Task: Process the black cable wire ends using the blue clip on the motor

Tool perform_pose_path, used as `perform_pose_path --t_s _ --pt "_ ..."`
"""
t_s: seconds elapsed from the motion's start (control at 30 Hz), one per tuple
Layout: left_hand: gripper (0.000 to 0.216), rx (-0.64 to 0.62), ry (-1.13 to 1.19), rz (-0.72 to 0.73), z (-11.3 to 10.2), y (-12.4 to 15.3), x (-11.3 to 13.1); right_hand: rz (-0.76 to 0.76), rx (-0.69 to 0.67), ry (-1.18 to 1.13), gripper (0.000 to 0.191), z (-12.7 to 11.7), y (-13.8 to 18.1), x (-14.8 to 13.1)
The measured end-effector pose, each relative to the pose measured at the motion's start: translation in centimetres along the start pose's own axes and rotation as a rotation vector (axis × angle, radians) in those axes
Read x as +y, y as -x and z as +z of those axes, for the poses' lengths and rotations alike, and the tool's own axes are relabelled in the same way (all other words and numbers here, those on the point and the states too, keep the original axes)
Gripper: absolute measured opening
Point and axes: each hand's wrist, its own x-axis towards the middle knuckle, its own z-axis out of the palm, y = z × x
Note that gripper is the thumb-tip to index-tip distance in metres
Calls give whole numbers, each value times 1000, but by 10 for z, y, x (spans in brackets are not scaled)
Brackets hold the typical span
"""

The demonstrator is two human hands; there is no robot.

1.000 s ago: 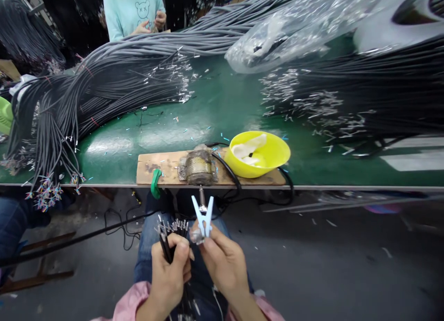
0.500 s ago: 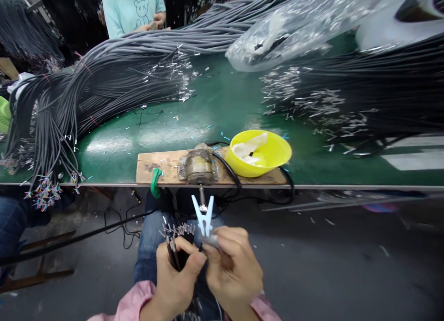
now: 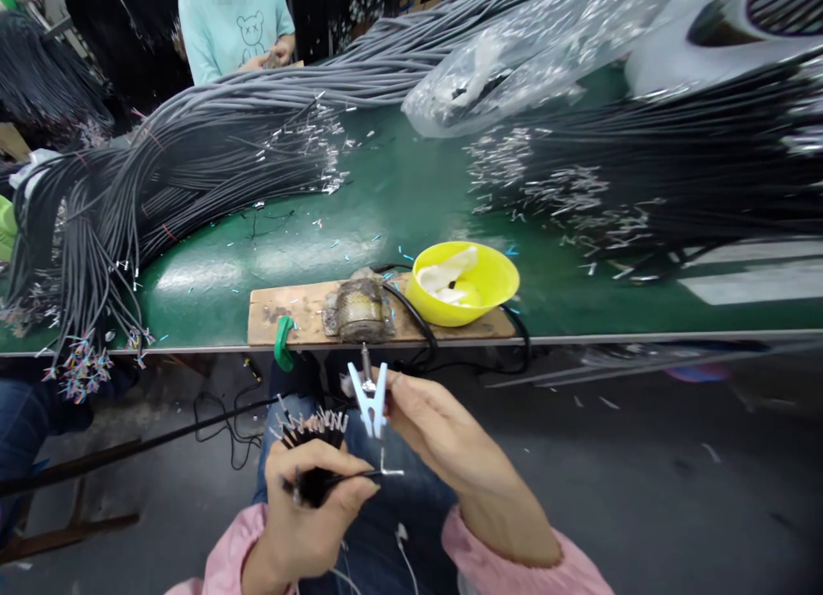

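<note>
My left hand (image 3: 315,501) is closed around a bundle of thin black cables (image 3: 312,436) with stripped silvery ends. One cable end with bent bare wires (image 3: 391,470) sticks out between thumb and index finger. My right hand (image 3: 430,419) is raised beside a light blue clothespin (image 3: 369,399), its fingers together and the tips partly hidden behind it. What those fingertips hold cannot be made out. The clothespin sits at the metal shaft (image 3: 366,361) of a small worn motor (image 3: 361,308), fixed on a wooden board (image 3: 270,316) at the table edge.
A yellow bowl (image 3: 463,308) with white scraps stands on the board's right end, beside a green clamp (image 3: 283,342). Long cable bundles (image 3: 212,158) lie left and more black cables (image 3: 707,166) right on the green table (image 3: 417,183). Across it sits a person in light blue (image 3: 235,29).
My right hand has left the cable ends near my left hand and moved up to the clothespin. My left hand keeps the bundle, with one bent wire end now exposed. The view has shifted slightly.
</note>
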Motion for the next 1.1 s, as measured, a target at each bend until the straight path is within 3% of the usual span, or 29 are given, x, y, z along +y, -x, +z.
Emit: perform_pose_path --t_s 0.1,0.23,0.47,0.67,0.87,1.0,1.1 --pt "10 47 3 17 0 0 1 -27 -1 -134 53 13 -10 1" --pt "10 120 -18 5 2 -3 0 -32 82 -271 48 25 -16 1" --pt "11 177 -26 -52 7 -7 9 -4 255 -199 60 32 -22 -9" --pt "17 112 31 -52 7 -11 11 22 232 -155 68 21 -20 0" --pt "17 69 38 -63 3 -5 6 -54 382 -103 64 -4 -10 17" --pt "17 62 19 -116 0 2 -3 -223 461 113 51 -8 10 32" --pt "24 36 -7 -166 -1 3 -7 -533 562 457 35 3 28 36"
